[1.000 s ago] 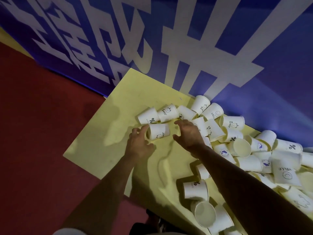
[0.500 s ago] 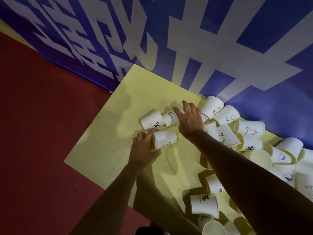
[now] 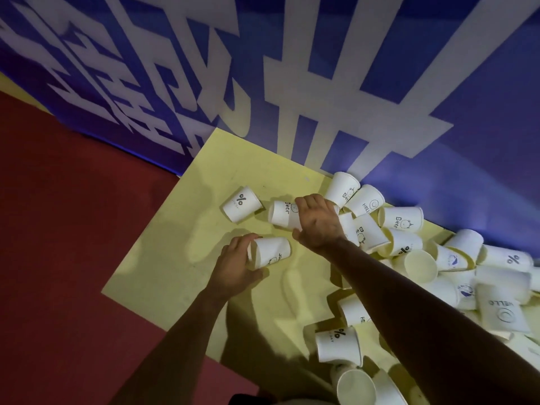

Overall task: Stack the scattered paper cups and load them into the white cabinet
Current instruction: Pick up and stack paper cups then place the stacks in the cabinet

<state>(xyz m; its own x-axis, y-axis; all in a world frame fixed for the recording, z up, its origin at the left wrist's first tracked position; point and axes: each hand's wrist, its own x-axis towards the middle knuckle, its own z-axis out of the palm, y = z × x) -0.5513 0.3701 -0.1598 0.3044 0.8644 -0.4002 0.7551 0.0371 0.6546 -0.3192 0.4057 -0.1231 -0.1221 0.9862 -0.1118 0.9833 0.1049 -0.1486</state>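
My left hand curls round a tipped cup, my right hand round the Bear cup; bare surface stretches to the left edge.

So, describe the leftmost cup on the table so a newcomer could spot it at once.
Find the yellow table against the blue wall; cups are heaped on its right side. Go left past the right hand, which grips a Bear cup. The last cup lies alone, untouched, printed with a black % sign.
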